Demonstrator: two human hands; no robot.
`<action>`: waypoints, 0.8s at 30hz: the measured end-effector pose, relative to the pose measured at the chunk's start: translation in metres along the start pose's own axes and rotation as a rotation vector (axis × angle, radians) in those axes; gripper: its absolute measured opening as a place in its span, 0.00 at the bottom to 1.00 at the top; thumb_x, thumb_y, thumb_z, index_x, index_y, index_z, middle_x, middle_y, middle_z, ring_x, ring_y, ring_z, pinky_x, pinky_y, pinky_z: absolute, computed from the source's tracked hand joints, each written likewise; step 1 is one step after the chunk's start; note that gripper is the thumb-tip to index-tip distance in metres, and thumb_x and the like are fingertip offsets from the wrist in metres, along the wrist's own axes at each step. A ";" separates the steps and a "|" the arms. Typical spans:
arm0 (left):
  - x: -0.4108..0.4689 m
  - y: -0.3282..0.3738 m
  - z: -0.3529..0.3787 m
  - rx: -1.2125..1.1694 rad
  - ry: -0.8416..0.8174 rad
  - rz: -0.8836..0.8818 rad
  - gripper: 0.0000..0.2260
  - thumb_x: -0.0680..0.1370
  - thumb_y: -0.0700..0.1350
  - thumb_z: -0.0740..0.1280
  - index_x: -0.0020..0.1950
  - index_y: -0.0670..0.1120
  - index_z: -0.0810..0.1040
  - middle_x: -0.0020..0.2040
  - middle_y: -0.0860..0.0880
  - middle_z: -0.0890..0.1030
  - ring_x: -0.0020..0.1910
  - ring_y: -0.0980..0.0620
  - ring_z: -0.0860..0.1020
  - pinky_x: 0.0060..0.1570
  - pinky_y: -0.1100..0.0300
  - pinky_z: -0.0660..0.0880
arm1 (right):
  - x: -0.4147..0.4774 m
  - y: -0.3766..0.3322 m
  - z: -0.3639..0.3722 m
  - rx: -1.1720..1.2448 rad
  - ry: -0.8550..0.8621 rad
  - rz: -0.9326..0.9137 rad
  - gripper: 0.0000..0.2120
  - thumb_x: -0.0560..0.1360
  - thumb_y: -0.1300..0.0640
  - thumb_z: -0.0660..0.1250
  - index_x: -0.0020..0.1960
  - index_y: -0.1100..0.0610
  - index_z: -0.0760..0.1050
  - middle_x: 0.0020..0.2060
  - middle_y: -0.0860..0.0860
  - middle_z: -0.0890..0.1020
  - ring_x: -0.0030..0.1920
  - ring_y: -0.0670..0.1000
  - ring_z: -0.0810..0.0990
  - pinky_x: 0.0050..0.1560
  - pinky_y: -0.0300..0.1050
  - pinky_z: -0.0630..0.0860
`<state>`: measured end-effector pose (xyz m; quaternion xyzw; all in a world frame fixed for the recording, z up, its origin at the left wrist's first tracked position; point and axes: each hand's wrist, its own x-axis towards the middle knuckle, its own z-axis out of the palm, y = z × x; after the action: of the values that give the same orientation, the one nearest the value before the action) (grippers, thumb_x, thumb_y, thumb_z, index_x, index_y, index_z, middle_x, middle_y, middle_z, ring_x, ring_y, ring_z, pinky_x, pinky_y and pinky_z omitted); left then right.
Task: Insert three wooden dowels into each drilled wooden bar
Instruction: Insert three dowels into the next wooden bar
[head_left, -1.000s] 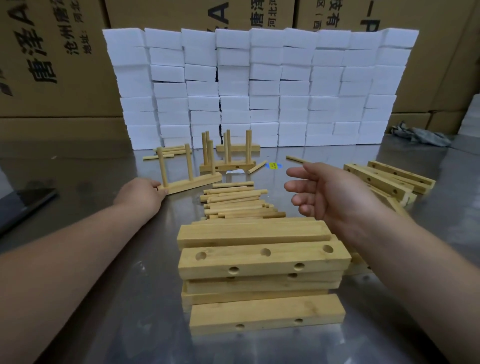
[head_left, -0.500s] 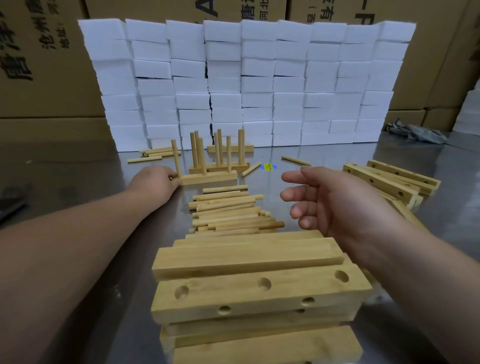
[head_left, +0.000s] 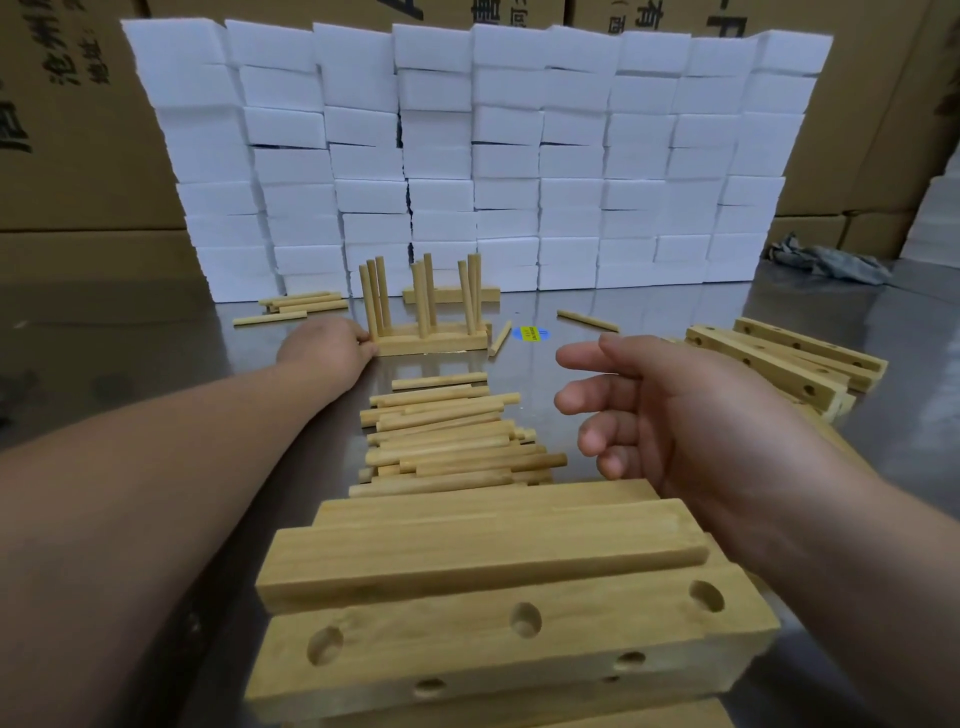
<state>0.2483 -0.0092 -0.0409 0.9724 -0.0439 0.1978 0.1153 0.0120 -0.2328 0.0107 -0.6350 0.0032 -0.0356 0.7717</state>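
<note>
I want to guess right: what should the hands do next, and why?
Probably the right hand lowers to take a near drilled bar: it hovers empty, and the finished bar by the left hand already holds three upright dowels.

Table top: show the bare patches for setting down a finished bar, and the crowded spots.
Bare: table left of the left hand, and between the foam blocks and right bar pile. Crowded: centre line, with finished bars, loose dowels, drilled bar stack.
</note>
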 end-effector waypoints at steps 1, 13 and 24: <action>0.001 0.001 0.000 0.004 -0.001 0.003 0.14 0.79 0.51 0.61 0.58 0.47 0.79 0.55 0.46 0.79 0.54 0.45 0.74 0.46 0.57 0.67 | 0.000 0.000 0.000 0.001 0.001 -0.001 0.10 0.77 0.56 0.60 0.48 0.60 0.77 0.27 0.52 0.80 0.21 0.47 0.73 0.20 0.35 0.68; -0.005 0.014 -0.003 -0.072 0.071 -0.092 0.13 0.78 0.50 0.58 0.59 0.47 0.77 0.53 0.45 0.80 0.51 0.45 0.75 0.43 0.55 0.69 | 0.002 -0.001 -0.001 -0.010 0.031 0.000 0.10 0.77 0.56 0.59 0.47 0.59 0.77 0.27 0.52 0.80 0.21 0.47 0.73 0.19 0.37 0.68; -0.075 0.026 -0.030 -0.582 -0.170 -0.109 0.11 0.77 0.48 0.59 0.39 0.47 0.76 0.36 0.47 0.76 0.34 0.50 0.73 0.36 0.60 0.68 | 0.004 -0.003 -0.003 -0.055 0.114 -0.012 0.08 0.77 0.57 0.60 0.47 0.58 0.76 0.26 0.50 0.80 0.21 0.47 0.73 0.20 0.36 0.68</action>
<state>0.1642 -0.0244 -0.0381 0.9125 -0.0562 0.0884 0.3955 0.0161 -0.2364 0.0131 -0.6529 0.0443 -0.0759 0.7523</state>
